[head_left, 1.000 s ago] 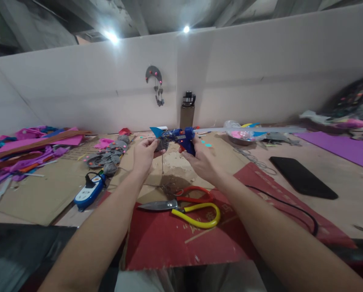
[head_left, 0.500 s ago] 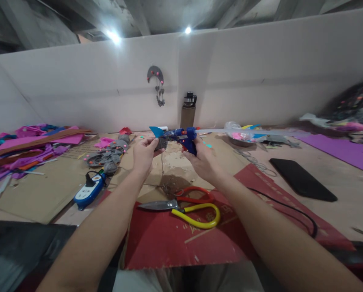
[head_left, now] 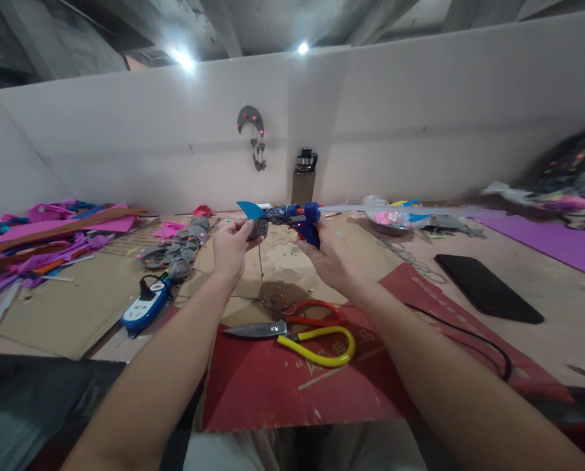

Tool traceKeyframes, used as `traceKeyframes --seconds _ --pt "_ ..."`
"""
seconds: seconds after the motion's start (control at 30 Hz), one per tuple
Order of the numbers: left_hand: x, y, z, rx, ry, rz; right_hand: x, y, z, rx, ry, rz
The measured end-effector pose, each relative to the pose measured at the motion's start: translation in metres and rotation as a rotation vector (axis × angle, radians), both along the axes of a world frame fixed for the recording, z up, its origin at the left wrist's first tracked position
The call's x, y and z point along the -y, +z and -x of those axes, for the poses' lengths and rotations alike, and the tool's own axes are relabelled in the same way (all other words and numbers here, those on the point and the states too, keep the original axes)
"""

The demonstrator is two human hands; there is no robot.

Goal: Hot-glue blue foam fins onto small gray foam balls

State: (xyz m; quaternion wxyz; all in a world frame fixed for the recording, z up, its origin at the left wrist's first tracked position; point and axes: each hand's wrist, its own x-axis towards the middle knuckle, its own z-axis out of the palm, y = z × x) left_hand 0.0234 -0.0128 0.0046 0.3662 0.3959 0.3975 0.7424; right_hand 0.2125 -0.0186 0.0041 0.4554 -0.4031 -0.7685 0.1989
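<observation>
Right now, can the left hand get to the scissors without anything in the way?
Probably yes: the scissors lie in the open below the left hand, but it grips a grey piece.

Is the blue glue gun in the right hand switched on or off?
On, it seems: a small red light glows on the blue plastic glue gun, gripped by the right hand.

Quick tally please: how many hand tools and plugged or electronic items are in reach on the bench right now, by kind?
Glue gun, blue, in the right hand: 1
Scissors, one red and one yellow handle: 1
Power strip, blue and white: 1
Black flat device: 1
Bottle by the wall: 1
Total: 5
The left hand holds a small grey piece at the gun's nozzle.
</observation>
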Motion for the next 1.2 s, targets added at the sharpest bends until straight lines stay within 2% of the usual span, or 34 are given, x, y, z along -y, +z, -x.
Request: traceKeyframes --seconds 0.43,0.67,0.77,0.93,1.03,1.1,1.2 --pt "0.001 0.002 0.000 0.041 -0.016 -0.015 -0.008 -0.007 -0.002 -0.094 0.081 -0.061" --pt "0.000 0.003 0.002 0.046 -0.011 -0.019 -0.014 -0.009 -0.006 -0.126 0.044 -0.035" --pt "-0.001 0.004 0.004 0.041 0.010 -0.030 -0.017 -0.006 -0.008 -0.130 -0.020 0.080" --pt "0.001 0.006 0.003 0.035 0.001 -0.031 -0.022 -0.006 -0.008 -0.194 -0.094 0.501" --pt "0.003 0.008 0.000 0.034 -0.008 -0.025 -0.029 -0.012 -0.013 -0.084 -0.100 0.662" --pt "0.004 0.008 -0.001 0.020 -0.009 -0.027 -0.034 -0.016 -0.020 0.142 -0.185 0.611" --pt "0.004 0.007 -0.003 -0.026 -0.005 -0.052 -0.039 -0.017 -0.027 0.411 -0.386 0.323"
